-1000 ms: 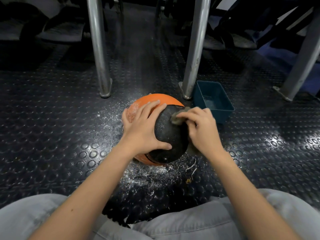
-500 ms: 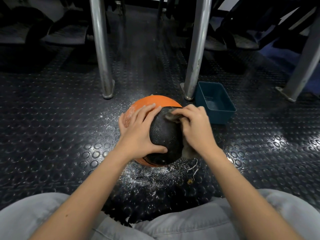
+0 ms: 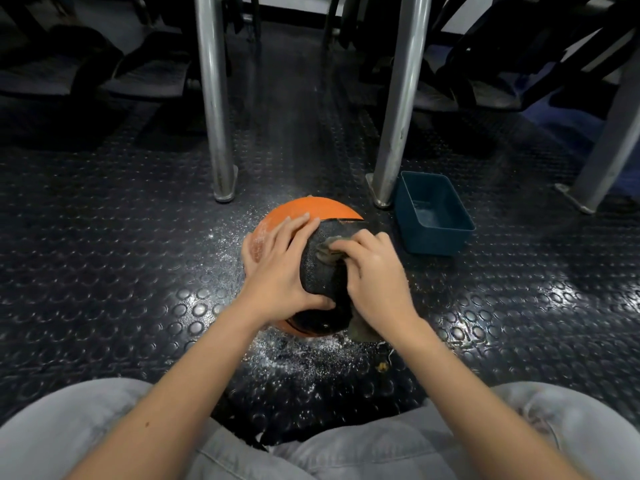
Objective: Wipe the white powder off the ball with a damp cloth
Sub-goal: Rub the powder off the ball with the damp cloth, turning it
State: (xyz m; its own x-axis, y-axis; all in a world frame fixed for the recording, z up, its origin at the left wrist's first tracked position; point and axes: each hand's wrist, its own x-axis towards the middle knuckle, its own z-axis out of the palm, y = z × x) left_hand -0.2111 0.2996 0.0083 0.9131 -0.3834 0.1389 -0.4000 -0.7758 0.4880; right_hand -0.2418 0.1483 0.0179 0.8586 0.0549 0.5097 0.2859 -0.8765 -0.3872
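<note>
An orange and black ball [image 3: 320, 271] sits on the studded dark floor between my knees. White powder still dusts its orange left side. My left hand [image 3: 277, 268] lies spread over the ball's left and top, thumb curled under the black panel, steadying it. My right hand [image 3: 374, 282] grips a grey-brown damp cloth [image 3: 327, 249] and presses it against the black panel near the top. The cloth's loose end hangs below the wrist by the floor. Most of the cloth is hidden under my fingers.
A dark blue plastic tub [image 3: 434, 213] with some water stands right of the ball. Two metal legs [image 3: 216, 98] [image 3: 398, 105] rise just behind it, a third at the far right. Spilled white powder [image 3: 298, 355] covers the floor in front of the ball.
My right hand has slid the cloth leftward over the ball's black panel, closer to my left hand. The left hand kept its hold. The view tilted slightly.
</note>
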